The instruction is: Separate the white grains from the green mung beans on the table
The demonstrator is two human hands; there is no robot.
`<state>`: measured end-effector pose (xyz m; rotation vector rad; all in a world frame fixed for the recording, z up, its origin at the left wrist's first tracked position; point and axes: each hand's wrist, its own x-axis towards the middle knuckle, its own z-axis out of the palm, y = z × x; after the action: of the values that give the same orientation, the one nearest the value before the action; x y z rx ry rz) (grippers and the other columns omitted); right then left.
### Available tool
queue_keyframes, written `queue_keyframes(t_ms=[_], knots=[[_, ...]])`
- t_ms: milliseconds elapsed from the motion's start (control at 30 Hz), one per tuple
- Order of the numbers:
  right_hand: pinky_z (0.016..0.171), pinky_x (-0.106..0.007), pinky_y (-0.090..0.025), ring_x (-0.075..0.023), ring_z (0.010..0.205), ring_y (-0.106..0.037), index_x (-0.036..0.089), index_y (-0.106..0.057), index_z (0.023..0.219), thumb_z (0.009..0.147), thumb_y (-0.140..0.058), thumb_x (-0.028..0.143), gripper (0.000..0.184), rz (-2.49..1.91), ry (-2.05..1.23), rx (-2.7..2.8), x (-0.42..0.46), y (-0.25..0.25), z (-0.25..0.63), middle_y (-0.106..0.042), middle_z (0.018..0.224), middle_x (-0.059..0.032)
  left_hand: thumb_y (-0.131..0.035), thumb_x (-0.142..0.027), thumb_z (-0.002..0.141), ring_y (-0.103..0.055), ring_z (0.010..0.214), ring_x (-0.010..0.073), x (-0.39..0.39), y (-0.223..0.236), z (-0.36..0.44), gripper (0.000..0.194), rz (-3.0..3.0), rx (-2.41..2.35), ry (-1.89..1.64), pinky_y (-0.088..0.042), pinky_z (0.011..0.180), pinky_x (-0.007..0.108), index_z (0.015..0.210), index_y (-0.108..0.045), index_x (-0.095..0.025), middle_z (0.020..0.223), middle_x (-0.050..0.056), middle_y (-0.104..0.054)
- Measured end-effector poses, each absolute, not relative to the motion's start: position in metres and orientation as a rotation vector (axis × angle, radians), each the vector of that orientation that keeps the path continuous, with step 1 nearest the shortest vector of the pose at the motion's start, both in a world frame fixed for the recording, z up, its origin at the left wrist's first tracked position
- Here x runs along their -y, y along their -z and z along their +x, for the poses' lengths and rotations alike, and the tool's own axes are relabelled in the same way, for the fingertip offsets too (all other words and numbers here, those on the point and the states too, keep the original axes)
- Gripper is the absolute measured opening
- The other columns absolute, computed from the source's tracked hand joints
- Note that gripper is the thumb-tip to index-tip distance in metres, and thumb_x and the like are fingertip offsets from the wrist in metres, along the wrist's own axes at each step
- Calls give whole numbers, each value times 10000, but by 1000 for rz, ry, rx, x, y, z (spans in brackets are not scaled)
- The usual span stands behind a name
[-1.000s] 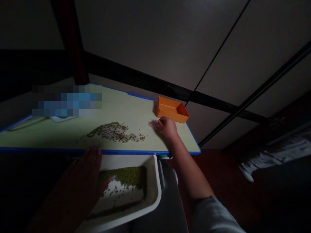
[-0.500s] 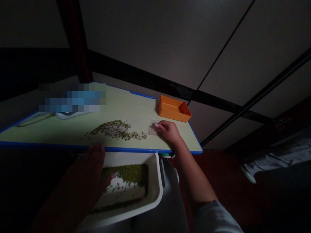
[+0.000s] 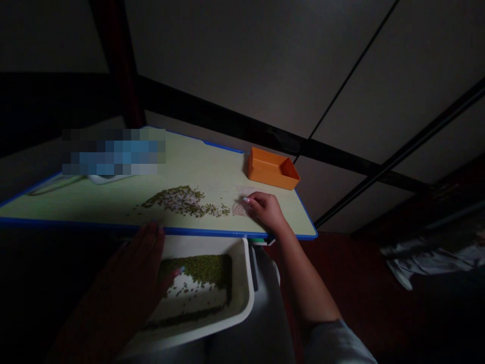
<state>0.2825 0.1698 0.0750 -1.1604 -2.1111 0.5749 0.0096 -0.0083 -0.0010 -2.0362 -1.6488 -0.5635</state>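
Observation:
My right hand (image 3: 267,210) is over the table, its thumb and fingertips closed in a pinch; whatever they hold is too small to make out. Beneath and beside those fingertips lies a thin, see-through piece with pinkish marks (image 3: 238,208). Left of it, small green beans (image 3: 178,199) are spread in a loose heap on the pale tabletop. In shadow, my left hand (image 3: 142,268) has its fingers stretched out at the table's blue front edge. Its thumb reaches over a white tub (image 3: 242,303) with more green beans (image 3: 206,270) inside.
An orange box (image 3: 275,177) stands at the table's back right. A blurred-out blue and white object (image 3: 117,156) is at the back left, with a cable (image 3: 56,188) beside it. Wall panels rise behind the table (image 3: 212,169). Pale cloth and a shoe (image 3: 399,275) show at far right.
My right hand has shifted very slightly right and toward me, and more of the see-through piece shows flat beside it. My left hand stays about where it was.

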Motion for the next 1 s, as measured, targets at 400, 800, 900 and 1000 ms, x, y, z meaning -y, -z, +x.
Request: queue_keyframes(t_ms=[400, 800, 900, 1000], knots=[[522, -208, -383, -119, 515, -564, 168, -646, 744, 897, -541, 411, 306, -1146, -776, 2079, -162, -64, 276, -638, 589, 0, -312, -519, 868, -402, 1363, 414, 10, -4, 9, 806, -2073, 1676, 526, -402, 1054, 553, 1455, -207, 23, 1472, 311, -382], [549, -208, -353, -105, 538, -473, 171, -658, 744, 887, -555, 414, 301, -1099, -687, 2181, -147, -68, 273, -573, 576, 15, -294, -513, 873, -373, 1390, 390, 12, -3, 12, 754, -2046, 1714, 523, -381, 1083, 520, 1397, -341, 27, 1468, 305, -393], [546, -207, -350, -106, 560, -470, 173, -673, 794, 881, -563, 408, 273, -1063, -745, 2176, -147, -66, 274, -575, 604, 15, -313, -514, 864, -356, 1406, 369, 12, -2, 12, 750, -2042, 1776, 542, -373, 1092, 521, 1419, -320, -10, 1494, 276, -373], [558, -207, -363, -109, 595, -496, 181, -686, 864, 875, -569, 396, 245, -1014, -820, 2171, -148, -64, 275, -605, 663, 10, -326, -524, 859, -369, 1398, 371, 12, -3, 12, 756, -2050, 1787, 555, -388, 1077, 528, 1423, -317, -20, 1497, 269, -370]])
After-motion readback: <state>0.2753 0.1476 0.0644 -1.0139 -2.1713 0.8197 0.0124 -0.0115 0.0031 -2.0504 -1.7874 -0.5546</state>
